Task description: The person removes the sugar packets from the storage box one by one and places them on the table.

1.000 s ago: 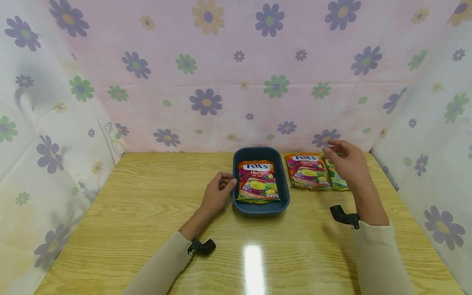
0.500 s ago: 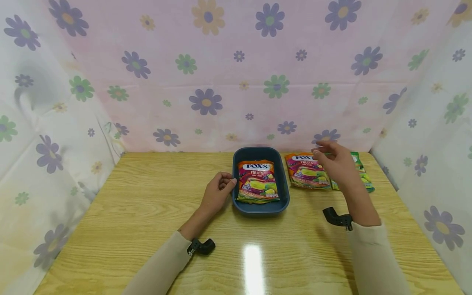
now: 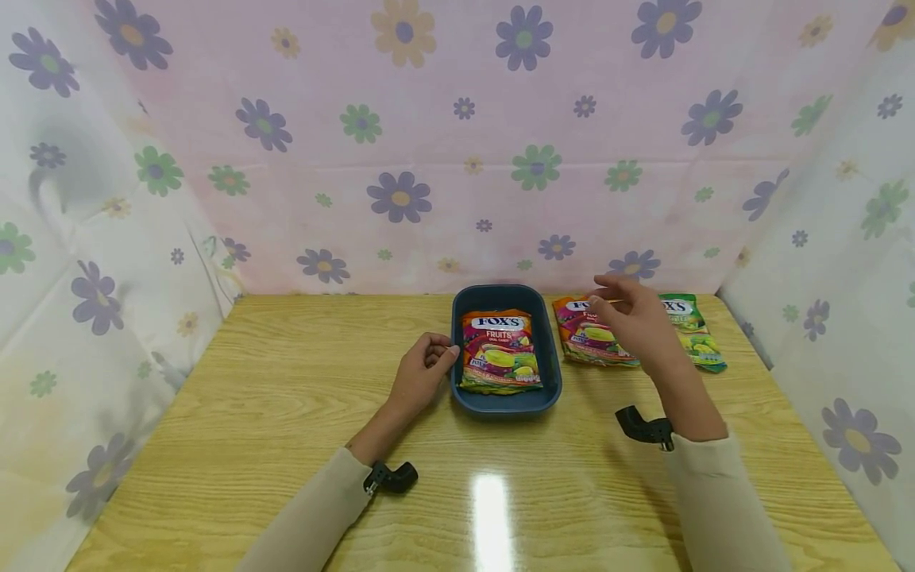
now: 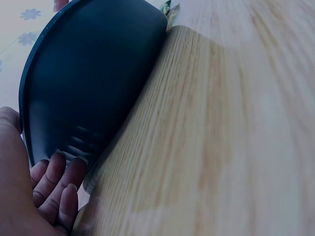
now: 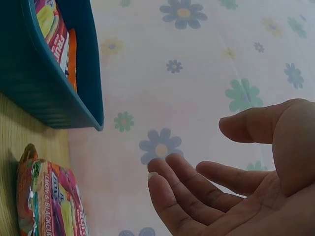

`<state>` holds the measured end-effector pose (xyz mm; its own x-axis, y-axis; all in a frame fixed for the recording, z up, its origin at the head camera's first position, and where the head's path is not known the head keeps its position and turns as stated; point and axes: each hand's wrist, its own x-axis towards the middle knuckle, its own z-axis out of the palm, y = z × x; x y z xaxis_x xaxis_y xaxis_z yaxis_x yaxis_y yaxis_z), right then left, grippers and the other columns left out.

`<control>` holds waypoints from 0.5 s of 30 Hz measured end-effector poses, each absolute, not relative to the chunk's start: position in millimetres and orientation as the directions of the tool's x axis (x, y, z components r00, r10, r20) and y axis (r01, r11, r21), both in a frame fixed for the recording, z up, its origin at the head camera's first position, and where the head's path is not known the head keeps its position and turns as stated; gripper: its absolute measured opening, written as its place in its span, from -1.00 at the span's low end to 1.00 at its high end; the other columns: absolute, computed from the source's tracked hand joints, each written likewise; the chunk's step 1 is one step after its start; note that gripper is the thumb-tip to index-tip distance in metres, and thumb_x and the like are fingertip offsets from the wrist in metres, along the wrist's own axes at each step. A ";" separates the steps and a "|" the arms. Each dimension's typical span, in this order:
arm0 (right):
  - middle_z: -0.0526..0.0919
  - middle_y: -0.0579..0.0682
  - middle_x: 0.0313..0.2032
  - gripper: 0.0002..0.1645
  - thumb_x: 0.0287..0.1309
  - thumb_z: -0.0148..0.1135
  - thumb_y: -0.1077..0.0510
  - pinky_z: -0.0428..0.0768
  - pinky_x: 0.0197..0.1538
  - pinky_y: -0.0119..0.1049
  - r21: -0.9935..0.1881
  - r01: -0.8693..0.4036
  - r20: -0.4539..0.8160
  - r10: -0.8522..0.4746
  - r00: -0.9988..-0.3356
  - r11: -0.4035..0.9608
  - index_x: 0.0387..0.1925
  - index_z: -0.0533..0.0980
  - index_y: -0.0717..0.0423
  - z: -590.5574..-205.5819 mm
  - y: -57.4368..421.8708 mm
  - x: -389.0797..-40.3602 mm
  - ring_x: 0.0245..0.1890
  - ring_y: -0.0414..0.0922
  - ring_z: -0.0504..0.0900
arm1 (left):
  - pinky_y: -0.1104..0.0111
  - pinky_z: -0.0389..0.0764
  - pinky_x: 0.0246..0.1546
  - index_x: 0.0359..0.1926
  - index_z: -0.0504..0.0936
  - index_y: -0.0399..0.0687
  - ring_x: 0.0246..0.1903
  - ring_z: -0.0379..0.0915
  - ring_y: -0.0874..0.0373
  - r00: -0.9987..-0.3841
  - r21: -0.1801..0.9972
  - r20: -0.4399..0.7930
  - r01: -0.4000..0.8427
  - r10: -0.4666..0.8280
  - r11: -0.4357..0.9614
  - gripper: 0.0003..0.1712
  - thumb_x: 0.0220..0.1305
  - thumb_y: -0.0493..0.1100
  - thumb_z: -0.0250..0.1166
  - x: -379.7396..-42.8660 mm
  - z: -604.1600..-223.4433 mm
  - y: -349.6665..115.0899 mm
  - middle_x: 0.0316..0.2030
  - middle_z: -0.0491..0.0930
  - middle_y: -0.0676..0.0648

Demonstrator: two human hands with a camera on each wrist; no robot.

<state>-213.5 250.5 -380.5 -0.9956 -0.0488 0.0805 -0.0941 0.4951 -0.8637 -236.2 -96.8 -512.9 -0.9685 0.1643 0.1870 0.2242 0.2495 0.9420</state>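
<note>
A dark blue plastic basket [image 3: 506, 411] stands mid-table, with an orange-and-purple Fox's candy bag [image 3: 499, 353] lying in it. My left hand [image 3: 423, 369] grips the basket's left side; the left wrist view shows the thumb at the rim and the fingers against the outer wall [image 4: 98, 69]. To the basket's right lies a second orange-and-purple candy bag [image 3: 588, 343]. Over that bag hovers my right hand [image 3: 638, 322], partly covering it in the head view. Its fingers [image 5: 189, 196] are loosely bent and apart from the thumb, holding nothing.
A green Fox's candy bag [image 3: 702, 342] lies at the far right, partly behind the right hand. Flowered cloth [image 3: 457, 143] walls off the back and both sides of the wooden table [image 3: 286, 429].
My right hand has moved left, from over the green bag to over the orange-and-purple bag, uncovering more of the green one. The left hand and basket have stayed put.
</note>
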 end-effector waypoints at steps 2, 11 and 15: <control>0.51 0.29 0.34 -0.29 0.62 0.12 -0.05 0.64 0.22 -0.10 -0.865 -0.097 0.076 -0.062 -0.995 0.492 0.60 0.26 0.14 -380.3 247.5 -213.5 0.32 0.25 0.56 | 0.39 0.58 -0.17 0.14 0.59 -0.12 -0.22 0.60 0.11 -0.968 0.940 0.190 0.228 0.165 0.253 -0.69 0.58 -0.02 0.28 -236.8 -513.6 -96.8 -0.14 0.69 -0.10; 0.53 0.26 0.35 -0.27 0.63 0.10 -0.01 0.64 0.12 -0.14 -0.859 -0.095 0.047 -0.107 -0.993 0.503 0.64 0.18 0.11 -380.8 232.8 -212.7 0.25 0.26 0.61 | 0.39 0.57 -0.20 0.15 0.60 -0.13 -0.23 0.60 0.08 -0.966 0.943 0.191 0.230 0.174 0.240 -0.68 0.58 -0.03 0.28 -237.1 -514.5 -98.0 -0.14 0.69 -0.14; 0.54 0.24 0.35 -0.27 0.62 0.11 0.04 0.64 0.09 -0.06 -0.848 -0.111 0.053 -0.126 -0.991 0.519 0.65 0.17 0.11 -383.4 229.7 -212.5 0.26 0.22 0.62 | 0.41 0.56 -0.20 0.16 0.60 -0.16 -0.23 0.58 0.09 -0.966 0.945 0.196 0.233 0.171 0.231 -0.64 0.58 -0.01 0.29 -236.6 -515.4 -97.8 -0.13 0.69 -0.16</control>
